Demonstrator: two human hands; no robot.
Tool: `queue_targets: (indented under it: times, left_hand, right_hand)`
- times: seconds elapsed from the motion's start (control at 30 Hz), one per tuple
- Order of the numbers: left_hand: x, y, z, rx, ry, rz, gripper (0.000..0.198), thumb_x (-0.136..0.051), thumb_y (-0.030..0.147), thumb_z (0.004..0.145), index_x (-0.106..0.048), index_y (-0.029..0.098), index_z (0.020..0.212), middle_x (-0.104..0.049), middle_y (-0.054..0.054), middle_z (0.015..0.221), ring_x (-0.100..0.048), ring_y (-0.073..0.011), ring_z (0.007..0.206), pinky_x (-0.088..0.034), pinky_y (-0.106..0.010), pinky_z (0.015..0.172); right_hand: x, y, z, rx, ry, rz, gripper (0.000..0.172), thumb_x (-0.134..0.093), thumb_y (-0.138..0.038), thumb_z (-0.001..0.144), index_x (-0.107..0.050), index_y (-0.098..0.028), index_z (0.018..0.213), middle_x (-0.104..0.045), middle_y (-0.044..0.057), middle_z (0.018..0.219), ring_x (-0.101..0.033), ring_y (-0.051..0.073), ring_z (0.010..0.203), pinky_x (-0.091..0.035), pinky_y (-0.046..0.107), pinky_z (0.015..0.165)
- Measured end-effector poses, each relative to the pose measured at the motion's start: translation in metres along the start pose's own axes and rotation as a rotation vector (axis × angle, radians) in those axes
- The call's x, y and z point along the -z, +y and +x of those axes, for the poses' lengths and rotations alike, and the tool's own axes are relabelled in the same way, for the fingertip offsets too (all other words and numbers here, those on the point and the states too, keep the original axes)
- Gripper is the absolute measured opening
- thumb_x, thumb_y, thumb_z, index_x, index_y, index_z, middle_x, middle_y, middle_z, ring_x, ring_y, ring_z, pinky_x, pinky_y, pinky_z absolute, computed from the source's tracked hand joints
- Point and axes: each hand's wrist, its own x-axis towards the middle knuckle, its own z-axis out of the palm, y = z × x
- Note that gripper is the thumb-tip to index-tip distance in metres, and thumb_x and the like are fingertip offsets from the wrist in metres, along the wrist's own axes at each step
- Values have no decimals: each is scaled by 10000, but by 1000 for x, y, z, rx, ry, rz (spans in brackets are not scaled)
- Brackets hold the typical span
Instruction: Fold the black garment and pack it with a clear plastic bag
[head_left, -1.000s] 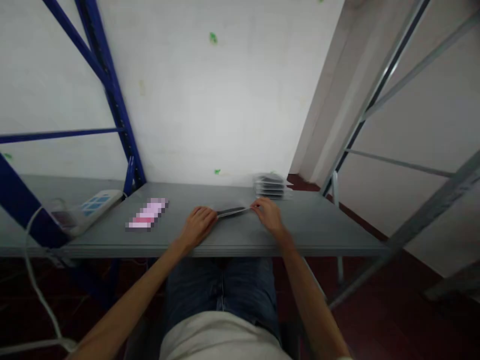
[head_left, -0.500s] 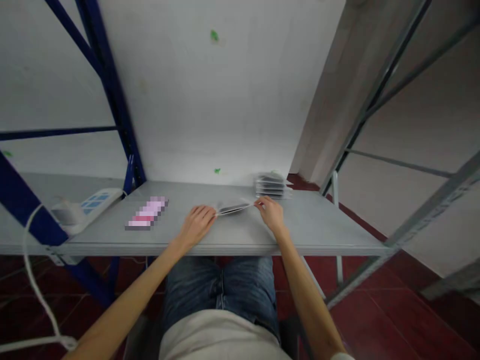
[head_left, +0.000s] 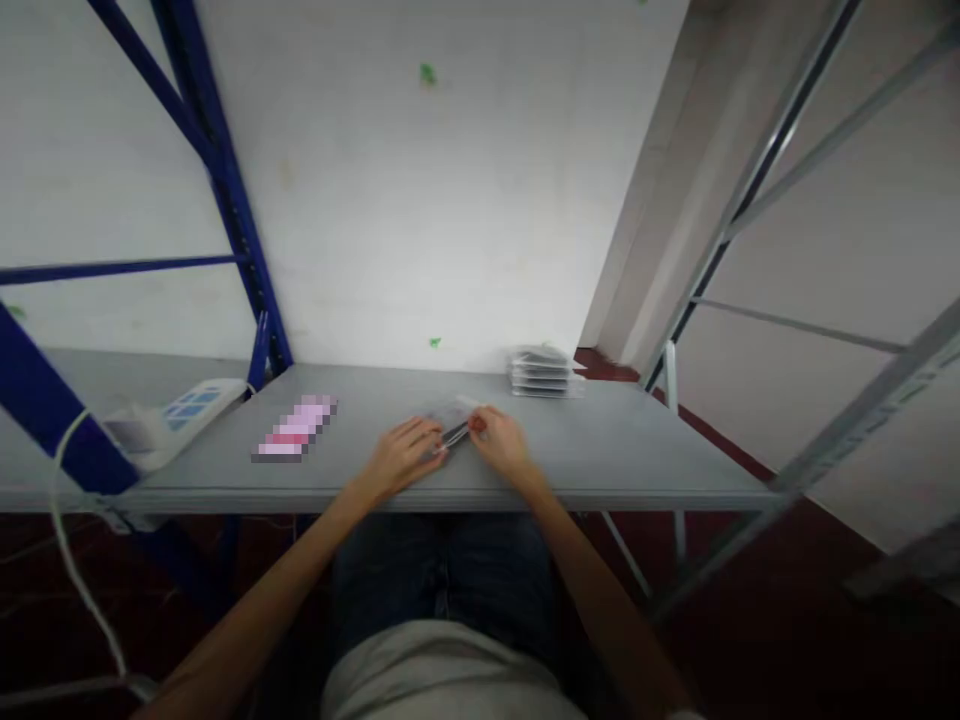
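Observation:
Between my two hands, low over the grey tabletop (head_left: 360, 400), is a thin, flat item in clear wrapping (head_left: 454, 408) with a dark inner face. My left hand (head_left: 409, 452) grips its left end with curled fingers. At its right end my right hand (head_left: 501, 440) pinches the edge between thumb and fingers. Exactly what lies inside the wrapping is too blurred to name. Behind and to the right stands a neat stack of similar thin wrapped items (head_left: 541, 372).
A pixelated pink rectangle (head_left: 296, 428) lies on the table to the left. Farther left are a white power strip (head_left: 196, 410) and a white cable (head_left: 75, 560). Blue metal posts (head_left: 225, 190) rise at left, a grey metal frame (head_left: 750, 190) at right. A pale wall (head_left: 435, 200) closes the back.
My right hand has moved left, closer to my left hand. The wrapped item is now tilted, with its clear wrapping showing above my fingers. The stack stays put, and the lower scene looks darker.

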Motion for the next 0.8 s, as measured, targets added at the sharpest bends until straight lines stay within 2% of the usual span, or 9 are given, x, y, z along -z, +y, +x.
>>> queue_targets:
  times: [0.07,0.13,0.2,0.27,0.3,0.37,0.47,0.63,0.8]
  left_hand:
    - [0,0,1,-3,-18,-9,66,-626,271,970,-671,226,988,-730,-82,1177,-673,-232,1116,-555,-423,999]
    - [-1,-1,2,32,-49,-13,169,-674,341,939,-681,237,1071,-682,-106,1322,-617,-271,1259,-512,-472,1075]
    - [-3,-3,1,112,-87,1,466,-746,458,871,-633,240,1266,-541,-141,1519,-475,-333,1430,-413,-555,1166]
    - [-8,-6,-2,213,-131,15,825,-792,594,785,-496,227,1461,-371,-179,1639,-325,-391,1522,-334,-622,1196]
    - [-11,-8,-4,262,-155,13,956,-795,647,754,-421,224,1525,-323,-193,1661,-293,-407,1534,-325,-635,1193]
    - [-17,-13,-9,322,-207,-11,1092,-779,716,727,-320,225,1588,-322,-212,1657,-325,-408,1520,-352,-616,1178]
    - [-23,-17,-14,345,-259,-46,1110,-750,744,741,-288,225,1607,-378,-209,1630,-407,-382,1480,-388,-564,1169]
    - [-23,-17,-14,327,-282,-38,1002,-735,729,769,-365,265,1576,-439,-150,1608,-440,-367,1456,-415,-557,1150]
    - [-21,-14,-12,313,-242,-17,904,-731,705,788,-452,258,1523,-513,-142,1550,-522,-348,1381,-442,-533,1125]
  right_hand:
    - [-8,-3,0,-71,-7,65,83,-633,-203,923,-704,-212,965,-740,37,964,-668,171,833,-486,274,796]
    - [-13,-1,-1,-172,-62,107,103,-638,-249,943,-727,-206,969,-766,50,961,-699,182,820,-502,284,792]
    - [-16,1,-2,-250,-113,110,123,-643,-268,947,-748,-205,956,-782,56,932,-722,202,827,-511,291,779]
    - [-18,2,-3,-278,-125,96,128,-656,-275,939,-766,-211,951,-791,61,927,-736,222,863,-518,299,785]
    - [-18,1,-4,-283,-123,89,130,-659,-278,936,-773,-216,949,-794,63,929,-740,229,875,-521,302,788]
    - [-19,0,-4,-285,-136,88,131,-670,-286,928,-786,-224,934,-798,65,924,-746,237,882,-526,305,786]
    - [-20,-1,-3,-277,-160,111,131,-688,-299,913,-800,-240,948,-801,53,915,-748,234,874,-532,298,775]
    - [-23,4,-1,-324,-117,118,225,-677,-273,904,-790,-257,1097,-803,38,930,-748,223,867,-537,292,776]
    - [-30,6,-1,-420,-49,4,176,-672,-251,891,-789,-237,1022,-800,73,928,-747,244,892,-536,312,781]
